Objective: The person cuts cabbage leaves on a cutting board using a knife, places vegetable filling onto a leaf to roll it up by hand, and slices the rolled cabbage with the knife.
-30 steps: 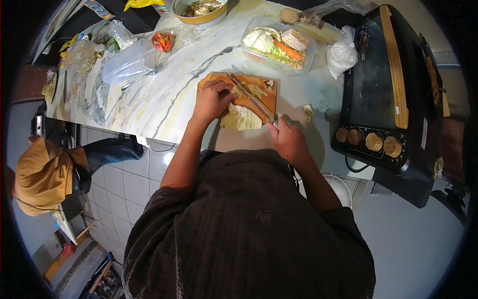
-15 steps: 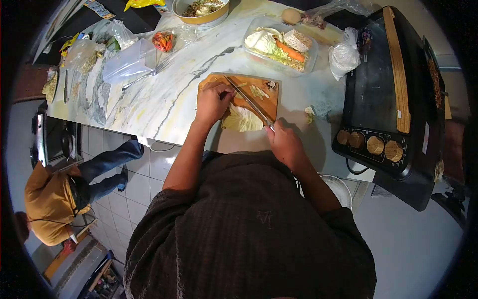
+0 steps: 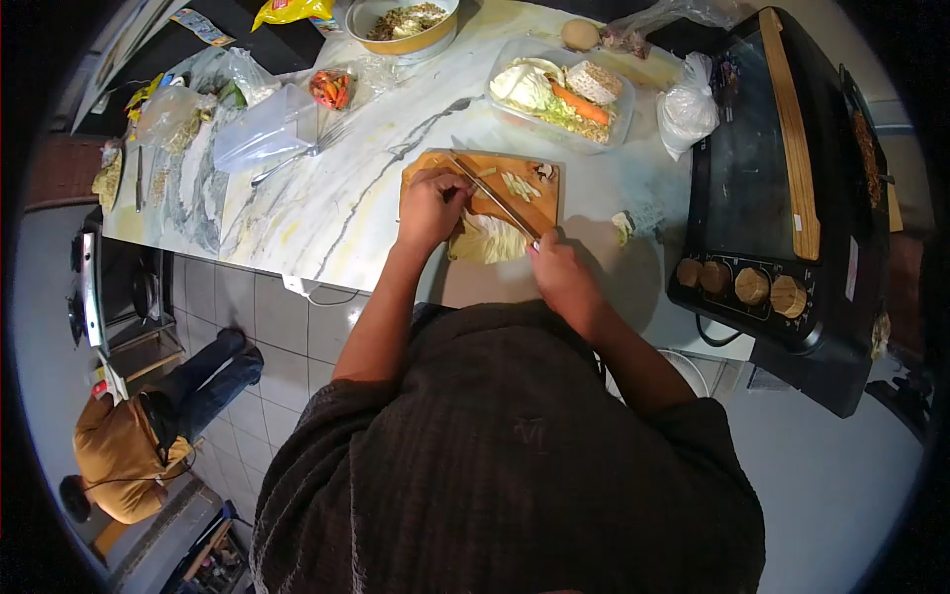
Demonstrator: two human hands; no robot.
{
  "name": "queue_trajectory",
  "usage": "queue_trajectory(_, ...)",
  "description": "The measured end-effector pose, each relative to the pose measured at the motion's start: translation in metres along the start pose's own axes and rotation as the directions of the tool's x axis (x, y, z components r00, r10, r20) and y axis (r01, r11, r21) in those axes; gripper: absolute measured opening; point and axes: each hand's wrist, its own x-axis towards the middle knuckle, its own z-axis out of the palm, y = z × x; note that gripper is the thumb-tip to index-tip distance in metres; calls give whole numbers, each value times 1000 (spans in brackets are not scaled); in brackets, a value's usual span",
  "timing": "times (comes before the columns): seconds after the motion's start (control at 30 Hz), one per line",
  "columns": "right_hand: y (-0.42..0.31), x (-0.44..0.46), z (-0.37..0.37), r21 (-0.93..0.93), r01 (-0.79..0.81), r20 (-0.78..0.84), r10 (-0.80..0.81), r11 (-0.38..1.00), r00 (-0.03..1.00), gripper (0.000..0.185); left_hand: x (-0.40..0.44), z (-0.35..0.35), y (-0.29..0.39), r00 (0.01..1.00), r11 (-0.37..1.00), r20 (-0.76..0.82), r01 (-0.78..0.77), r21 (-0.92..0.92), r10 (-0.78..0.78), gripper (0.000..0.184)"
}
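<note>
A wooden cutting board (image 3: 544,203) lies near the counter's front edge. My right hand (image 3: 562,272) is closed round the handle of a knife (image 3: 505,210), whose blade slants up and left across the board. At the board's left side, my left hand (image 3: 433,210) has its fingers bent together beside the blade; what they press or hold is hidden. A pale cabbage leaf (image 3: 487,240) lies over the board's front edge, between my hands. Thin pale cut pieces (image 3: 521,186) rest on the board to the right of the blade.
Behind the board stands a clear container (image 3: 616,129) of vegetables. An oven (image 3: 742,178) and a white bag (image 3: 688,114) are at right. An empty plastic box (image 3: 265,131), a bag of chillies (image 3: 331,89) and a bowl (image 3: 401,40) are farther back. Another person (image 3: 124,445) is at lower left.
The other person has moved down and slightly right in view. My hands and the knife remain at the board, with only slight shifts. The whole view has shifted a little.
</note>
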Motion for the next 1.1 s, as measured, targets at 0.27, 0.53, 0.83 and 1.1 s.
queue_trajectory(0.27, -3, -13, -21, -119, 50, -45, -56, 992, 997, 31, 0, 4, -5, 999, 999, 4, -34, 18, 34, 9)
queue_trajectory(0.53, 11, -18, -19, -10, -51, -30, 51, 999, 998, 37, -3, 3, 3, 999, 999, -39, 31, 35, -30, 8)
queue_trajectory(0.83, 7, -19, -23, -36, -37, -62, 35, 999, 998, 36, -7, -5, 6, 999, 997, -48, 19, -72, -22, 11)
queue_trajectory(1.1, -6, -15, -22, -1, 5, -28, -5, 1000, 1000, 36, -4, -6, 2, 997, 996, -11, 82, 18, -82, 13)
